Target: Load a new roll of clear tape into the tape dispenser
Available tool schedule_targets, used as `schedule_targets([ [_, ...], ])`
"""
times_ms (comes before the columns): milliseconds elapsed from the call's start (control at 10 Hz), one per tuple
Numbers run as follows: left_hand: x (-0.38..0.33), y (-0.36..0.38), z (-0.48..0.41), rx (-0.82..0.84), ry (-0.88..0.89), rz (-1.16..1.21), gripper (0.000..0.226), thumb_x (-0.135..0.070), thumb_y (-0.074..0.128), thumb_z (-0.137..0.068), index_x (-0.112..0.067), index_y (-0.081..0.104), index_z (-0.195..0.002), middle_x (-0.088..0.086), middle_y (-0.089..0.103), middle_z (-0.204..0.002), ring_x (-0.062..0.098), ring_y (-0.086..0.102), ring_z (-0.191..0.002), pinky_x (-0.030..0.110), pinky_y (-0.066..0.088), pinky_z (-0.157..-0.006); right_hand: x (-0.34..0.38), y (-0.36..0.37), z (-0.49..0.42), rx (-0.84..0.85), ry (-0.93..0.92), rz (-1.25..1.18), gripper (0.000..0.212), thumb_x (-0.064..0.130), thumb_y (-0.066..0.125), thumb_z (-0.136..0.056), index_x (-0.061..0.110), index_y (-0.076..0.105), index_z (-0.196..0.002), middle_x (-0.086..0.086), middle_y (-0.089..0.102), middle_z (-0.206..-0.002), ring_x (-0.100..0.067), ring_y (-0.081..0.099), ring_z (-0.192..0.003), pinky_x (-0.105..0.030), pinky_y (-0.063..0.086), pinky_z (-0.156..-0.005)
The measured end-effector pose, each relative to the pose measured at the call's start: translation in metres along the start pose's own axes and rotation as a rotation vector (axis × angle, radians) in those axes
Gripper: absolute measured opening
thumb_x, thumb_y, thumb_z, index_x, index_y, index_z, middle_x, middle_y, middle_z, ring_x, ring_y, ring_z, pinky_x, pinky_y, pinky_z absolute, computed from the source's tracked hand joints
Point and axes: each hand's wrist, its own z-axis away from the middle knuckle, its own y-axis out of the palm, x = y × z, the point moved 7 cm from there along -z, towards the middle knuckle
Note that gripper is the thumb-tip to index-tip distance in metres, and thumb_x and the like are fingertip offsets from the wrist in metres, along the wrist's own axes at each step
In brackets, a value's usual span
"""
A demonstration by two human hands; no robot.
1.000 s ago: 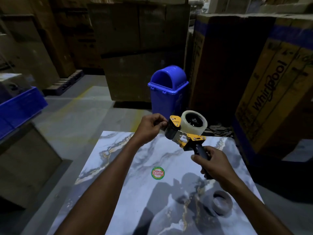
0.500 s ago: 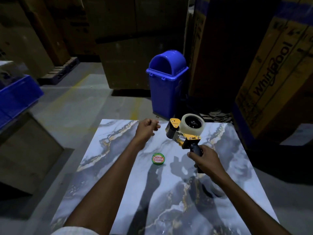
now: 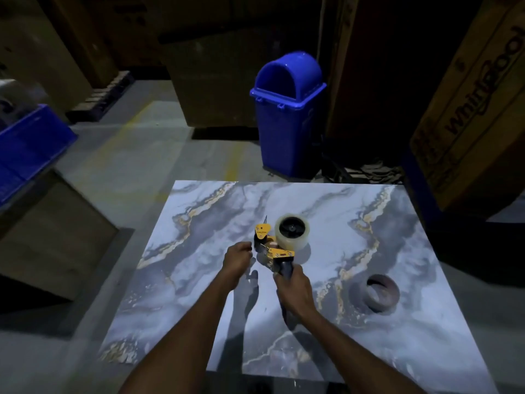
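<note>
A yellow and black tape dispenser (image 3: 270,248) stands over the marble tabletop (image 3: 369,231), with a roll of clear tape (image 3: 292,232) seated on its wheel. My right hand (image 3: 292,288) is wrapped around the dispenser's dark handle. My left hand (image 3: 237,258) is curled just left of the dispenser's front end, close to its yellow plate; whether it pinches the tape end is unclear. An empty brown cardboard core (image 3: 379,292) lies on the table to the right.
A blue swing-lid bin (image 3: 287,115) stands on the floor beyond the table's far edge. Large cardboard cartons (image 3: 468,109) rise at the right and back. A blue crate (image 3: 25,146) sits at the left on a box.
The view has tilted down and both hands have come nearer to me with the dispenser. My left hand, apart half a second ago, is back beside the dispenser's front.
</note>
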Motion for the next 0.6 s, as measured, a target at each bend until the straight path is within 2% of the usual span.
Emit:
schedule_targets([
  [100,0.022,-0.006,0.001,-0.005,0.011,-0.09,0.035,0.0,0.061,-0.092,-0.013,0.069,-0.124,0.007,0.067,-0.124,0.026,0.064,-0.109,0.033,0.05,-0.089,-0.007,0.028,-0.002,-0.005,0.062,-0.084,0.043,0.053,0.053,-0.082,0.021,0.048,-0.109,-0.004,0.067,-0.091,-0.024,0.068,-0.074,-0.044,0.059,-0.067],
  [200,0.032,-0.011,0.01,-0.024,0.04,-0.199,0.044,-0.011,0.059,-0.099,-0.011,0.057,-0.142,0.008,0.057,-0.147,0.027,0.055,-0.132,0.036,0.046,-0.105,-0.038,0.064,-0.024,-0.008,0.058,-0.125,0.052,0.065,0.049,-0.08,0.028,0.043,-0.116,-0.002,0.068,-0.094,-0.026,0.07,-0.077,-0.049,0.061,-0.065],
  [300,0.038,-0.014,0.017,-0.029,0.084,-0.296,0.045,-0.009,0.055,-0.1,-0.01,0.054,-0.145,0.011,0.054,-0.149,0.028,0.053,-0.133,0.03,0.042,-0.098,-0.059,0.083,-0.036,-0.01,0.074,-0.139,0.054,0.072,0.046,-0.081,0.034,0.037,-0.118,-0.004,0.067,-0.1,-0.029,0.07,-0.081,-0.051,0.061,-0.067],
  [400,0.044,-0.017,0.019,0.011,0.105,-0.38,0.051,-0.008,0.059,-0.096,-0.009,0.05,-0.146,0.014,0.051,-0.152,0.029,0.051,-0.136,0.036,0.043,-0.11,-0.031,0.066,-0.013,0.029,0.07,-0.131,0.051,0.063,0.049,-0.088,0.025,0.038,-0.119,-0.009,0.065,-0.1,-0.024,0.071,-0.068,-0.042,0.061,-0.053],
  [500,0.048,-0.016,0.021,0.025,0.16,-0.528,0.052,-0.016,0.062,-0.096,-0.014,0.05,-0.147,0.011,0.052,-0.151,0.027,0.049,-0.137,0.039,0.041,-0.11,-0.009,0.051,0.001,0.059,0.04,-0.073,0.047,0.05,0.05,-0.097,0.013,0.041,-0.123,-0.012,0.064,-0.104,-0.014,0.067,-0.057,-0.022,0.049,-0.041],
  [600,0.043,-0.012,0.025,-0.005,0.242,-0.737,0.049,-0.027,0.056,-0.1,-0.019,0.048,-0.148,0.007,0.048,-0.151,0.028,0.04,-0.141,0.046,0.034,-0.109,-0.012,0.039,-0.002,-0.007,-0.009,0.03,0.053,0.062,0.039,-0.095,0.014,0.054,-0.114,-0.01,0.066,-0.107,-0.021,0.067,-0.084,-0.031,0.054,-0.067],
])
